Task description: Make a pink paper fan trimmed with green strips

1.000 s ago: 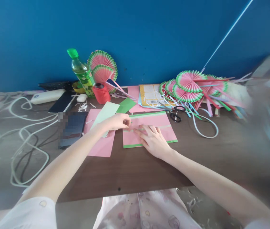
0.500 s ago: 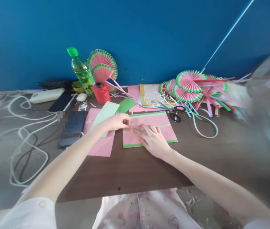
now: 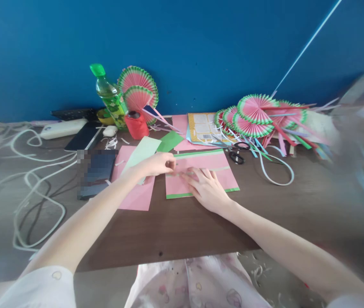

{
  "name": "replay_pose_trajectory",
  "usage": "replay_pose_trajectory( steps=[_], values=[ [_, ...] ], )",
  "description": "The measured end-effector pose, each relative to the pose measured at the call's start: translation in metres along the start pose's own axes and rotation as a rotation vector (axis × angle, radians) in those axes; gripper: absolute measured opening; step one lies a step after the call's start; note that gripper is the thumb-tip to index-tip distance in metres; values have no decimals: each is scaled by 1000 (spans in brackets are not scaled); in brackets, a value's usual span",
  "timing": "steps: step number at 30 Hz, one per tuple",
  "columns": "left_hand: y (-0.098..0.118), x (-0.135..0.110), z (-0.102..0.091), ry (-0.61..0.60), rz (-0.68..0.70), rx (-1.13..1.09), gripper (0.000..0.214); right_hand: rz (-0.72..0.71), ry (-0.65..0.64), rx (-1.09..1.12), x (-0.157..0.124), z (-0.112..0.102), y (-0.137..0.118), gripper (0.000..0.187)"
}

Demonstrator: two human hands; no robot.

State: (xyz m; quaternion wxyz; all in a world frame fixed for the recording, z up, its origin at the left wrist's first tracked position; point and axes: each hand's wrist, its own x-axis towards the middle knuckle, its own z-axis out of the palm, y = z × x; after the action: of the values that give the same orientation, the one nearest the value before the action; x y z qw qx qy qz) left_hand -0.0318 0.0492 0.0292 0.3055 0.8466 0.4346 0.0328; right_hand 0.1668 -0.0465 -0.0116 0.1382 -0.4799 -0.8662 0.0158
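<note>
A pink paper sheet [image 3: 207, 160] with green strips along its edges and a pale green band across its middle lies flat on the table. My right hand [image 3: 208, 191] presses on it, fingers stretched out over the pale band. At the sheet's left side, my left hand [image 3: 159, 164] is closed in a pinch; what the fingertips hold, if anything, is too small to make out. Under and beside my left forearm lie a light green paper piece [image 3: 146, 149] and another pink sheet [image 3: 141, 199]. A darker green paper [image 3: 169, 141] sits just behind them.
Black-handled scissors [image 3: 237, 157] lie right of the sheet, near several pleated paper fans [image 3: 255, 109]. More fans [image 3: 138, 81], a green-capped bottle [image 3: 108, 94] and a red roll [image 3: 136, 126] stand at the back left. Phones and white cables [image 3: 63, 207] cover the left side.
</note>
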Motion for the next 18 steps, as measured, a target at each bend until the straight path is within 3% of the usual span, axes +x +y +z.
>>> replay_pose_trajectory(
  steps=[9,18],
  values=[
    [-7,3,3,-5,17,5,7,6,-15,49,2,-3,1,42],
    [-7,4,2,-38,36,2,21,9,-4,106,7,-5,0,32]
  ],
)
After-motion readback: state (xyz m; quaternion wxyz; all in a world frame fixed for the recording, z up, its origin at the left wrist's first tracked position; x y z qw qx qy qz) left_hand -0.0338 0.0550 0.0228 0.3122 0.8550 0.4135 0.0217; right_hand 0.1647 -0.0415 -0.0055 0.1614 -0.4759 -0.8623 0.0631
